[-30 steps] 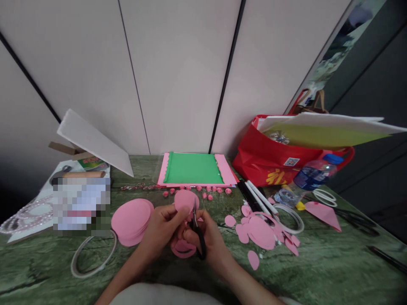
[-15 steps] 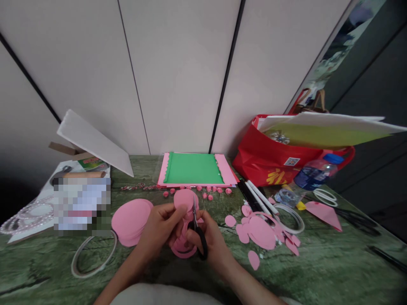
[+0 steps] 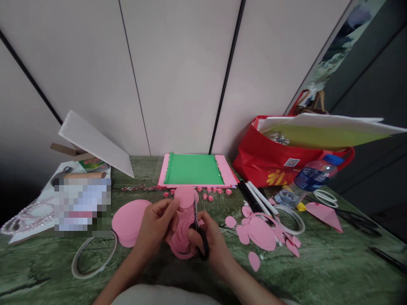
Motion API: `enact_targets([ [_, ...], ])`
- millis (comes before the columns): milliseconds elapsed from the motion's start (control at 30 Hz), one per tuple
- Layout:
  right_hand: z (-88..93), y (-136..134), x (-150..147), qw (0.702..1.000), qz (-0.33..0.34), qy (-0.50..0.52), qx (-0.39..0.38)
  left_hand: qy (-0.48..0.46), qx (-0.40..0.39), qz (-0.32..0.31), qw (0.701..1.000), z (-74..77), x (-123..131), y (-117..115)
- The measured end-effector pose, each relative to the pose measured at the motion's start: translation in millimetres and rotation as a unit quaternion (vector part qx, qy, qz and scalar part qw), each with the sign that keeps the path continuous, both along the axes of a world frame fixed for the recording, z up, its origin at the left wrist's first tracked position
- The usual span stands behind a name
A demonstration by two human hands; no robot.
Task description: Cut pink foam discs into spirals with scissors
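Note:
Between thumb and fingers, my left hand (image 3: 159, 222) pinches a round piece of pink paper (image 3: 185, 197) by its left edge. My right hand (image 3: 211, 241) has its fingers in the black handles of a pair of scissors (image 3: 200, 237), whose blades point up along the paper's right edge. Under both hands, a curling pink paper strip (image 3: 182, 237) hangs in a spiral. Left of my left hand lies a stack of pink paper circles (image 3: 129, 220). Pink paper scraps (image 3: 262, 233) are strewn to the right. Small rolled pink flowers (image 3: 210, 198) sit in a row behind.
A green sheet on pink paper (image 3: 195, 168) lies at the back. Tape rolls (image 3: 76, 266) flank the hands. At the right stand a red bag (image 3: 263, 156) and a tilted water bottle (image 3: 313, 178), with pens (image 3: 251, 197) nearby. A white board (image 3: 95, 142) leans at the left.
My left hand's grip on the round paper has shifted to its left edge, uncovering more of the paper. The spiral strip below shows more. The scissors stay almost in place.

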State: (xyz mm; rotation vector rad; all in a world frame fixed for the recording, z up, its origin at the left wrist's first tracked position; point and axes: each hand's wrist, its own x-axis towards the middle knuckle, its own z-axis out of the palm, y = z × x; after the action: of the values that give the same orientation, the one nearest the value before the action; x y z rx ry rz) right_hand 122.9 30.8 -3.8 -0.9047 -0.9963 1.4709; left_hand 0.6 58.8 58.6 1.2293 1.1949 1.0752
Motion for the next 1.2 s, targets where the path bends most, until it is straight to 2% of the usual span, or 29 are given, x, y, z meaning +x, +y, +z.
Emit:
enact_targets([
  [167,3.7,-2,-2,1.000,-0.006,-0.011,0.016,0.029,-0.007,-0.040,0.999,-4.4,5,-2],
  [333,12.9,-4,-2,0.999,0.052,0.013,0.009,0.021,-0.012,-0.035,0.999,-4.5,6,-3],
  [533,20.7,0,1,0.999,0.032,0.035,0.020,0.036,-0.021,-0.060,0.997,-6.0,5,-3],
  [1000,10.5,2,2,0.998,0.038,0.047,0.007,0.030,-0.017,-0.070,0.997,-5.2,3,-1],
  [1200,17.1,0,4,0.999,0.042,0.022,0.004,0.030,-0.013,-0.076,0.997,-3.2,2,-2],
])
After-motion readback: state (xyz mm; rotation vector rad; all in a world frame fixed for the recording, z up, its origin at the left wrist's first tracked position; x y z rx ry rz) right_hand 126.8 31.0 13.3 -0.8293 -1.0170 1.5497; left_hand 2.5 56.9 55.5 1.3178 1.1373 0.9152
